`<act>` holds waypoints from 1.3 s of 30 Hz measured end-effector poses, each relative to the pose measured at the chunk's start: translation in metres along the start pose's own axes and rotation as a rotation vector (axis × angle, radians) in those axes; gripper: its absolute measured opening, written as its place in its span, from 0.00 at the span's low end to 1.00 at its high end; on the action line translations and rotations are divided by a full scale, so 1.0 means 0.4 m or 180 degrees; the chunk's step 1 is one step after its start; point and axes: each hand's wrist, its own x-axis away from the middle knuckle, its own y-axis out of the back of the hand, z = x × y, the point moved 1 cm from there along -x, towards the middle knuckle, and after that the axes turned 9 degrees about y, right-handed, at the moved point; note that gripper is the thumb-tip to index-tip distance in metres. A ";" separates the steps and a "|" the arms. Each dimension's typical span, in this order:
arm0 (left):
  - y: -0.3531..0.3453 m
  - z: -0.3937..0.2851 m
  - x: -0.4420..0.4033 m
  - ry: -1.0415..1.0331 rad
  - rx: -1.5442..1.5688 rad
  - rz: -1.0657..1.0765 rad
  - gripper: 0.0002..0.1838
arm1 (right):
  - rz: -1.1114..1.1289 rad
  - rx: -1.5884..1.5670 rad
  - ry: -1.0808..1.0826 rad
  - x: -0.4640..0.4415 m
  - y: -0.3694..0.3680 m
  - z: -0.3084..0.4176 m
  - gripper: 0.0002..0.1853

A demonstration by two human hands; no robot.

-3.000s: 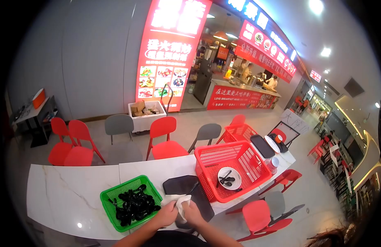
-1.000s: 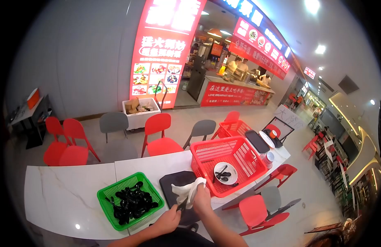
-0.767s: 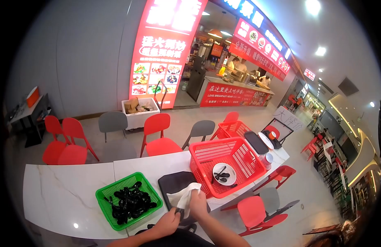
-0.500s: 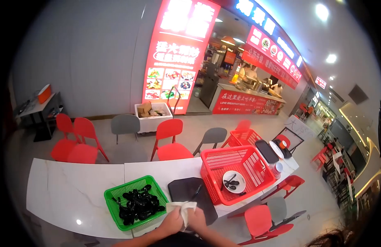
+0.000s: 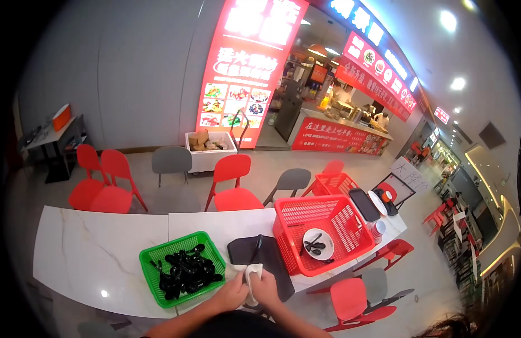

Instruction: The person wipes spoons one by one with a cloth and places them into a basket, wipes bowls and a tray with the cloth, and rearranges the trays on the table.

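At the lower centre of the frame, the left hand [image 5: 233,293] and right hand [image 5: 265,289] both curl closed around a white cloth [image 5: 253,274], from which a black utensil [image 5: 257,247] juts upward over a dark tray [image 5: 274,267]; which hand grips the utensil cannot be told. Left of them, a green basket [image 5: 173,247] holds black spoons [image 5: 187,271]. Right of centre, a red basket [image 5: 300,210] contains a white bowl [image 5: 326,239] with dark spoons. Beyond, red and grey chairs line the table [image 5: 102,242].
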 end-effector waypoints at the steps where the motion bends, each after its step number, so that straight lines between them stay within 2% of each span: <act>1: 0.005 -0.005 0.002 0.0055 -0.0140 0.0074 0.27 | -0.0115 0.0062 0.0008 -0.007 0.002 -0.008 0.13; 4: 0.017 -0.016 0.008 0.0215 -0.0475 0.0486 0.26 | -0.0516 0.0170 0.0055 -0.048 0.025 -0.037 0.13; 5: 0.012 0.002 0.012 0.0285 -0.0521 0.0739 0.26 | -0.0681 -0.0025 -0.0269 -0.081 0.051 -0.104 0.15; 7: 0.016 0.045 0.019 0.0421 -0.0433 0.1000 0.26 | -0.0704 -0.2144 -0.0659 -0.151 0.102 -0.188 0.18; 9: 0.044 0.095 0.011 0.0522 -0.0189 0.1036 0.26 | 0.0240 -0.2868 -0.0446 -0.174 0.139 -0.088 0.22; 10: 0.068 0.122 0.011 0.0825 -0.0107 0.0881 0.24 | -0.0056 -0.2790 -0.0534 -0.172 0.163 -0.074 0.23; 13: 0.153 0.203 0.028 0.1065 0.0392 0.0453 0.19 | -0.0038 -0.3151 -0.0609 -0.162 0.237 -0.116 0.27; 15: 0.183 0.263 0.046 0.1175 0.0325 0.0157 0.18 | 0.0134 -0.3177 -0.0437 -0.136 0.265 -0.134 0.32; 17: 0.270 0.423 0.058 0.1368 -0.0019 -0.0476 0.17 | 0.0278 -0.3333 -0.0352 -0.105 0.275 -0.133 0.36; 18: 0.295 0.506 0.064 0.1610 -0.0090 -0.0782 0.18 | 0.0193 -0.3437 -0.0519 -0.101 0.284 -0.177 0.38; 20: 0.324 0.666 0.078 0.2019 -0.0081 -0.1397 0.18 | 0.0313 -0.3503 -0.0666 -0.082 0.294 -0.219 0.35; 23: 0.332 0.796 0.106 0.2606 0.0532 -0.1720 0.18 | 0.0221 -0.3655 -0.0765 -0.059 0.289 -0.269 0.34; 24: 0.338 0.788 0.112 0.2783 0.0836 -0.1509 0.18 | 0.0260 -0.3704 -0.0763 -0.055 0.282 -0.256 0.34; 27: 0.308 0.747 0.132 0.2971 0.1009 -0.1761 0.19 | -0.0009 -0.3697 -0.0786 -0.041 0.259 -0.198 0.34; 30: 0.272 0.822 0.100 0.2656 -0.0451 -0.2112 0.20 | -0.0106 -0.3639 -0.0775 -0.038 0.249 -0.171 0.32; 33: 0.220 0.558 0.080 0.1879 -0.0266 -0.1835 0.23 | 0.0058 -0.3717 -0.0824 -0.030 0.247 -0.155 0.31; 37: 0.091 0.494 0.006 0.1120 0.0053 -0.0444 0.29 | 0.0171 -0.3653 -0.0921 -0.022 0.235 -0.129 0.31; 39: 0.033 0.347 -0.013 0.0835 -0.0020 -0.0047 0.33 | 0.0357 -0.3564 -0.0903 -0.009 0.240 -0.121 0.32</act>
